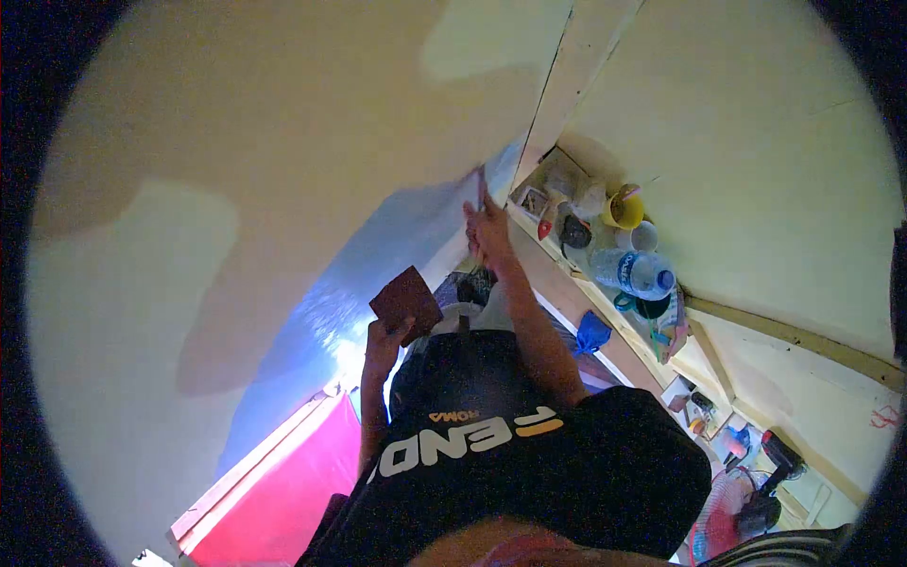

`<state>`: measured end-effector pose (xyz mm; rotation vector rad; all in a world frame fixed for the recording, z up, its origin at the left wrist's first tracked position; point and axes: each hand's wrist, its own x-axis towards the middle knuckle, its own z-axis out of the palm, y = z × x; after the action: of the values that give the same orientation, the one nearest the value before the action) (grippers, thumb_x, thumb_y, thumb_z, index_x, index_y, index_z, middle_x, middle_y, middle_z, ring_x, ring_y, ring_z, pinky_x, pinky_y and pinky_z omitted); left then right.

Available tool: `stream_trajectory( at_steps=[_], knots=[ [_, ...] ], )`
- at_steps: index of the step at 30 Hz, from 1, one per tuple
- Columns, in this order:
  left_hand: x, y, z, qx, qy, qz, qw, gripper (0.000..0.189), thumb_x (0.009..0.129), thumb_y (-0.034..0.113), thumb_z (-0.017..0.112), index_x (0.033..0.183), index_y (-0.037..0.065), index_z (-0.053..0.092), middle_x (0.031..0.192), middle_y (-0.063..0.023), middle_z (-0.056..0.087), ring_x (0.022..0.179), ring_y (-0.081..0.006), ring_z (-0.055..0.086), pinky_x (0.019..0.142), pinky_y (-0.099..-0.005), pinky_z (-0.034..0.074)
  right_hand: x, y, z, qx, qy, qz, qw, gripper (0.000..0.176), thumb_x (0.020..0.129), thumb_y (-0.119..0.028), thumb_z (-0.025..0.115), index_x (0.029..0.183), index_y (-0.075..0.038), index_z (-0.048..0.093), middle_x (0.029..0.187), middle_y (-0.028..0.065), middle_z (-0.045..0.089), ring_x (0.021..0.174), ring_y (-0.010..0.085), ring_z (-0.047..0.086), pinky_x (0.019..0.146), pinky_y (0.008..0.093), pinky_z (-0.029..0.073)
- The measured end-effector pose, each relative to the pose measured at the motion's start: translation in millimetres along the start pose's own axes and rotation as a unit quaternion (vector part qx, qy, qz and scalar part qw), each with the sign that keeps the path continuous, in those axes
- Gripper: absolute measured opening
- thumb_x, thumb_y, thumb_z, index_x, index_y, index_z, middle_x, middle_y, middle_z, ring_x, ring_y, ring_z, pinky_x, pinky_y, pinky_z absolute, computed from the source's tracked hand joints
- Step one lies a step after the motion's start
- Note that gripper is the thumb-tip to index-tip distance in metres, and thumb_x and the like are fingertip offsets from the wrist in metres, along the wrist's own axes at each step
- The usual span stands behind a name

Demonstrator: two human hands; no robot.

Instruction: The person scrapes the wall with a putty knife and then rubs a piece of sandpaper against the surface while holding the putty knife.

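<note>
My left hand is closed on a dark reddish-brown square piece, held by its lower edge in front of my body. Higher up and to the right, my right hand reaches to the pale wall panel, near its right edge. The fingers of that hand look spread, with fingertips at or close to the panel surface; slight blur hides whether they touch it. Nothing can be made out in this hand. A bluish-white lit area lies on the panel between and beyond my hands.
A wooden ledge at right holds a plastic water bottle, a yellow cup and a white cup. A blue bundle lies below. A power drill and fan are at lower right, a pink panel at lower left.
</note>
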<state>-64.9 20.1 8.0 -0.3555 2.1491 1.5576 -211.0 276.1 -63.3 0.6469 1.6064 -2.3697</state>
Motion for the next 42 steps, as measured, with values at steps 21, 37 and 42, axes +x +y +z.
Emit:
stream_trajectory(
  at_steps=[21, 37, 42],
  knots=[
    [-3, -2, 8, -0.031, 0.003, 0.011, 0.999, 0.027, 0.093, 0.023, 0.068, 0.108, 0.001, 0.07, 0.097, -0.0075, 0.073, 0.086, -0.0138, 0.064, 0.078, -0.0337, 0.051, -13, 14, 10, 0.045, -0.019, -0.044, 0.998, 0.074, 0.095, -0.018, 0.066, 0.157, -0.023, 0.026, 0.059, -0.0049, 0.045, 0.041, 0.007, 0.04, 0.036, 0.026, 0.036],
    [-3, 6, 0, 0.033, 0.003, 0.0, 0.999, 0.031, 0.092, 0.027, 0.069, 0.104, -0.002, 0.071, 0.091, -0.0074, 0.073, 0.081, -0.014, 0.064, 0.074, -0.0336, 0.051, 34, 77, -67, -0.09, -0.029, 0.007, 0.996, 0.029, 0.096, -0.027, 0.065, 0.117, -0.007, 0.062, 0.057, -0.0011, 0.05, 0.037, 0.0098, 0.043, 0.032, 0.028, 0.037],
    [2, -5, -3, 0.01, 0.059, 0.043, 0.997, 0.034, 0.091, 0.03, 0.07, 0.1, -0.003, 0.072, 0.088, -0.0094, 0.073, 0.079, -0.0138, 0.065, 0.072, -0.0319, 0.051, -30, 65, -73, -0.022, -0.105, 0.018, 0.994, 0.029, 0.097, -0.033, 0.063, 0.099, -0.004, 0.063, 0.061, 0.0017, 0.054, 0.041, 0.0111, 0.049, 0.035, 0.028, 0.041]
  ],
)
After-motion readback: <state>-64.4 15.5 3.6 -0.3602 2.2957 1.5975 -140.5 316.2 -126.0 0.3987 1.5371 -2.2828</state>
